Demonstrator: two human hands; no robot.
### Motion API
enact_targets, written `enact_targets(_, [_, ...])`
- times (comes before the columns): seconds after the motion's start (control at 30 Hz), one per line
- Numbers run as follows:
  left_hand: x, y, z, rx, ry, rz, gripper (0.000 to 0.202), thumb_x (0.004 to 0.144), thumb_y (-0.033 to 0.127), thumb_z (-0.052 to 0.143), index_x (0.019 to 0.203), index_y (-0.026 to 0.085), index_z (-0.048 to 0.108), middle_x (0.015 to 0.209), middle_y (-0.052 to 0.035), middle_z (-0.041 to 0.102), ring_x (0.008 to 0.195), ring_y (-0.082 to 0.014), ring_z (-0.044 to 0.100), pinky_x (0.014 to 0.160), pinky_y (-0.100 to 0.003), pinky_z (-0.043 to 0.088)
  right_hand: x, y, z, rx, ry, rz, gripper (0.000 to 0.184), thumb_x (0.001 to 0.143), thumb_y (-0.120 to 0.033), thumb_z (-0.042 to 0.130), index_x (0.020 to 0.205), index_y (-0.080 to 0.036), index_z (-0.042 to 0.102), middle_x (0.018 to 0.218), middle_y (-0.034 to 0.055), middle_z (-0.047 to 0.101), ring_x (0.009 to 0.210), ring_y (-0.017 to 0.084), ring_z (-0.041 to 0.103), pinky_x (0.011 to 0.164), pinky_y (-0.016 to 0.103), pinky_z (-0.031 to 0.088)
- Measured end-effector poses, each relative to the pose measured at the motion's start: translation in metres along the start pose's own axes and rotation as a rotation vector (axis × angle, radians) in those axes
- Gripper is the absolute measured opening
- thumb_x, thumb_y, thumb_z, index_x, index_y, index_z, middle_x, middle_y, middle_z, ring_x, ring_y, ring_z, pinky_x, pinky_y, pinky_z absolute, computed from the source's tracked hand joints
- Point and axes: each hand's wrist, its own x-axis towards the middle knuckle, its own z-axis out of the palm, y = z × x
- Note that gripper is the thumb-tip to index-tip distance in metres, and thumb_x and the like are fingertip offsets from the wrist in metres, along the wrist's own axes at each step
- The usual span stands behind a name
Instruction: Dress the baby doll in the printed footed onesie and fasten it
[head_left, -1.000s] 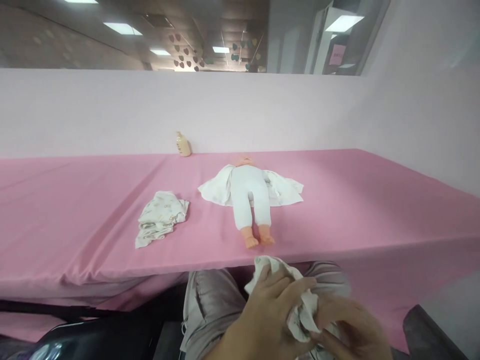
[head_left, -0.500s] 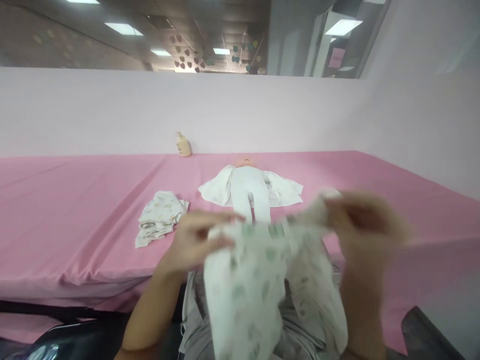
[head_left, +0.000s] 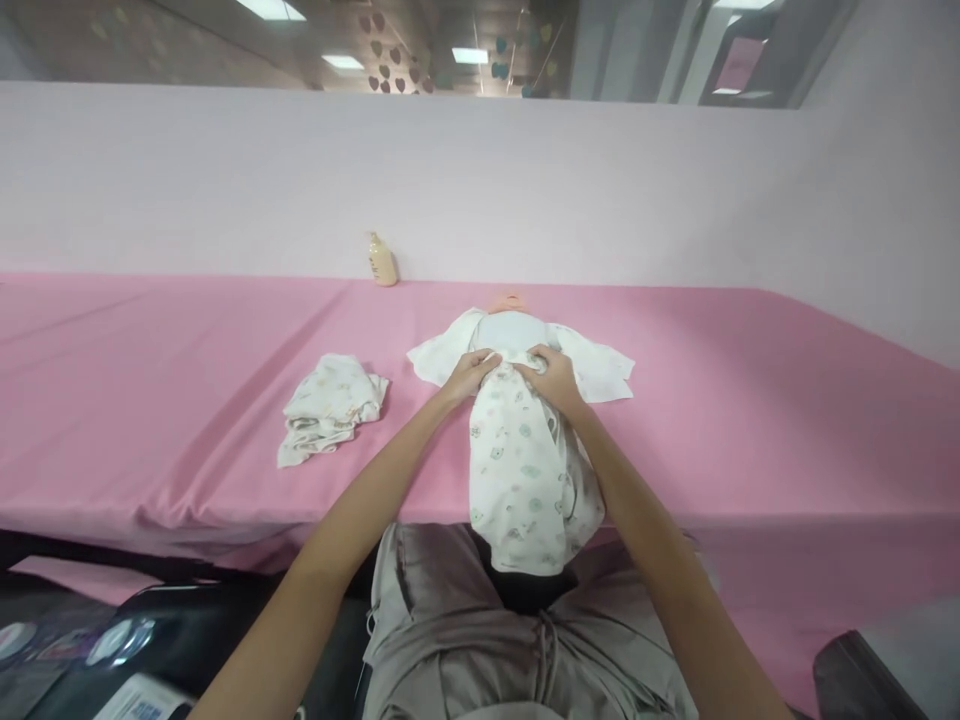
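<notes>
White baby pants [head_left: 519, 470] with a green leafy print hang over the table's front edge, their top end lying on a doll [head_left: 511, 330]. My left hand [head_left: 474, 374] pinches the waistband on its left side. On the other side my right hand [head_left: 553, 378] has thumb and fingers closed on the same waistband. The doll lies on its back in white, its lower body hidden under the pants and my hands. Beneath it a white garment [head_left: 596, 362] is spread out to both sides.
A folded printed cloth [head_left: 334, 400] lies left of the doll on the pink sheet [head_left: 225, 400]. Against the white wall [head_left: 420, 180] stands a cream pump bottle [head_left: 382, 262]. Dark chair parts [head_left: 855, 670] show at the lower right.
The pants have moved forward and down from in front of me onto the doll. My hands, wide apart before, are now close together at the waistband. The view has tilted down.
</notes>
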Motion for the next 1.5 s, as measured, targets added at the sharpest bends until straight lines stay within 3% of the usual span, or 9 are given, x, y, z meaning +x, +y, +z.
enact_targets(0.2, [-0.006, 0.018, 0.001, 0.269, -0.090, 0.071, 0.035, 0.062, 0.044, 0.072, 0.061, 0.014, 0.055, 0.057, 0.0044, 0.042, 0.052, -0.0072, 0.038, 0.048, -0.020, 0.027, -0.002, 0.003, -0.009, 0.007, 0.149, -0.035, 0.019, 0.073, -0.037, 0.065, 0.076, -0.020, 0.058, 0.076, 0.0032, 0.064, 0.073, 0.019, 0.059, 0.071, 0.032, 0.047])
enact_targets(0.43, [-0.002, 0.016, 0.009, -0.328, 0.117, -0.080, 0.048, 0.067, 0.049, 0.069, 0.100, 0.016, 0.060, 0.089, -0.0052, 0.064, 0.077, -0.0157, 0.060, 0.071, -0.027, 0.047, -0.013, -0.011, -0.003, -0.080, 0.171, -0.371, 0.010, 0.082, -0.024, 0.048, 0.074, -0.021, 0.052, 0.095, 0.0086, 0.063, 0.091, 0.020, 0.058, 0.083, 0.034, 0.045])
enact_targets(0.5, [-0.005, 0.019, 0.011, -0.312, 0.086, -0.125, 0.051, 0.067, 0.050, 0.070, 0.104, 0.016, 0.061, 0.096, -0.0072, 0.066, 0.087, -0.0185, 0.061, 0.079, -0.029, 0.047, -0.013, -0.016, 0.000, 0.060, 0.207, -0.214, 0.007, 0.081, -0.023, 0.046, 0.077, -0.021, 0.051, 0.081, 0.0039, 0.061, 0.079, 0.017, 0.057, 0.075, 0.031, 0.046])
enact_targets(0.6, [-0.009, 0.024, 0.009, -0.139, -0.245, -0.210, 0.045, 0.059, 0.039, 0.079, 0.092, 0.013, 0.067, 0.090, -0.0076, 0.068, 0.086, -0.0212, 0.063, 0.078, -0.030, 0.048, -0.010, -0.021, -0.002, 0.317, 0.387, 0.207, 0.009, 0.077, -0.029, 0.051, 0.080, -0.021, 0.048, 0.075, -0.0014, 0.055, 0.073, 0.015, 0.053, 0.070, 0.028, 0.045])
enact_targets(0.67, [-0.010, 0.024, 0.006, -0.109, -0.392, -0.260, 0.039, 0.055, 0.033, 0.081, 0.084, 0.011, 0.068, 0.081, -0.0068, 0.069, 0.076, -0.0201, 0.064, 0.072, -0.029, 0.049, -0.006, -0.024, -0.009, 0.540, 0.342, 0.419, 0.017, 0.073, -0.032, 0.056, 0.082, -0.020, 0.049, 0.078, -0.0020, 0.055, 0.073, 0.014, 0.053, 0.069, 0.027, 0.046])
enact_targets(0.87, [-0.007, 0.016, 0.008, -0.529, -0.118, -0.263, 0.031, 0.077, 0.034, 0.067, 0.094, 0.009, 0.064, 0.080, -0.0099, 0.070, 0.072, -0.0165, 0.066, 0.069, -0.027, 0.051, -0.008, -0.031, -0.036, 0.834, -0.555, 0.571, 0.034, 0.064, -0.038, 0.075, 0.078, -0.019, 0.052, 0.058, -0.0050, 0.052, 0.043, 0.006, 0.038, 0.044, 0.021, 0.035])
enact_targets(1.1, [-0.014, 0.022, 0.004, -0.265, -0.438, -0.375, 0.040, 0.059, 0.027, 0.081, 0.093, 0.011, 0.067, 0.083, -0.0083, 0.071, 0.076, -0.0190, 0.067, 0.067, -0.025, 0.052, -0.003, -0.026, -0.024, 0.919, -0.172, 0.683, 0.018, 0.078, -0.034, 0.061, 0.087, -0.019, 0.059, 0.077, 0.0037, 0.067, 0.074, 0.018, 0.063, 0.068, 0.030, 0.052])
enact_targets(1.33, [-0.007, 0.019, 0.007, -0.469, 0.029, -0.250, 0.032, 0.074, 0.031, 0.069, 0.096, 0.008, 0.065, 0.090, -0.0122, 0.071, 0.080, -0.0192, 0.067, 0.070, -0.027, 0.052, -0.009, -0.037, -0.032, 0.775, -0.496, 0.502, 0.039, 0.065, -0.032, 0.074, 0.098, -0.016, 0.063, 0.101, 0.0058, 0.068, 0.094, 0.021, 0.062, 0.084, 0.034, 0.050])
enact_targets(1.5, [-0.012, 0.021, 0.005, -0.501, -0.243, -0.363, 0.038, 0.069, 0.022, 0.074, 0.102, 0.008, 0.064, 0.088, -0.0127, 0.071, 0.079, -0.0197, 0.068, 0.068, -0.026, 0.052, -0.005, -0.023, -0.018, 0.918, -0.126, 0.609, 0.035, 0.067, -0.030, 0.066, 0.098, -0.016, 0.060, 0.096, 0.0055, 0.069, 0.095, 0.022, 0.063, 0.081, 0.034, 0.051])
